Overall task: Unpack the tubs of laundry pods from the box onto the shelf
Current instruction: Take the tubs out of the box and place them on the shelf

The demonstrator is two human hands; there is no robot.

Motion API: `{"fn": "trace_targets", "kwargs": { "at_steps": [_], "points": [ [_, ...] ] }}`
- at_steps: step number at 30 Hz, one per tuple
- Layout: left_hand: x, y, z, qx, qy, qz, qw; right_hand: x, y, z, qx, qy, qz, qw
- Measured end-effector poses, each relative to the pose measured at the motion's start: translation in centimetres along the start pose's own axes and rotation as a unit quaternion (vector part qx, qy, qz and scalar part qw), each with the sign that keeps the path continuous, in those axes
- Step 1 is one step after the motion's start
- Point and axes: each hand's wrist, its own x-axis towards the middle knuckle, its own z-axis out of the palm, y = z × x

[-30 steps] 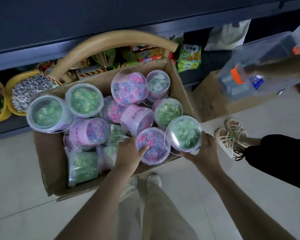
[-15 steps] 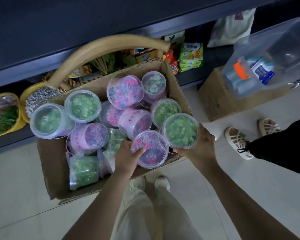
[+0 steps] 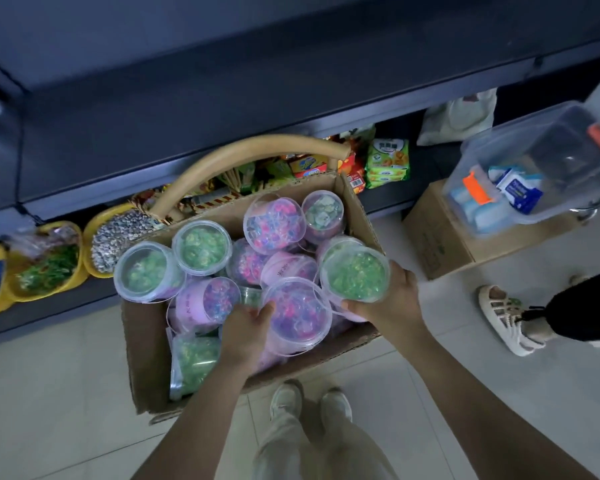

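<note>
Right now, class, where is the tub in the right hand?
The green tub sits at the box's near right corner, gripped by the right hand, beside the pink tub under the left hand.

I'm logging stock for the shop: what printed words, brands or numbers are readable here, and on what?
None can be read.
Pink tub label: dark characters, too blurred.
Lilac tub label: blurred.
Green biscuit packs: logo, too small.
Brown side carton: faint print, unreadable.
Blue-white packet in clear bin: blurred.
</note>
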Motion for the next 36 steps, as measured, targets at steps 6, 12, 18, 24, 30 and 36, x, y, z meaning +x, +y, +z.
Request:
{"fn": "trace_targets", "kwargs": {
  "at_steps": [6,12,18,24,30,36],
  "points": [
    [2.8,0.0,-6.1,-0.02,-0.022,-0.082,0.996,-0.5,-3.6,0.2,-0.046,-0.103,0.117,0.987],
    [7.7,1.0,-7.2,0.031,-0.045,-0.062,0.997,-0.7,-5.0,3.4,-0.025,-0.139,0.196,0.97],
    [8.7,-1.1,-8.6,0.055,-0.076,0.113,0.989,-1.7,-5.9,6.1,-0.127,-0.13,0.214,0.96],
    [10.2,-3.5,-8.6,0.084,-0.122,0.191,0.97,-3.4,-5.7,6.9,-0.098,-0.135,0.179,0.97],
    [12.4,-4.5,-7.6,0.114,-0.114,0.265,0.951,-3.5,-4.2,6.5,-0.025,-0.147,0.157,0.976],
    [12.8,-4.2,-7.4,-0.042,-0.165,0.226,0.959,-3.2,-3.3,6.8,0.054,-0.109,0.164,0.979]
  ]
}}
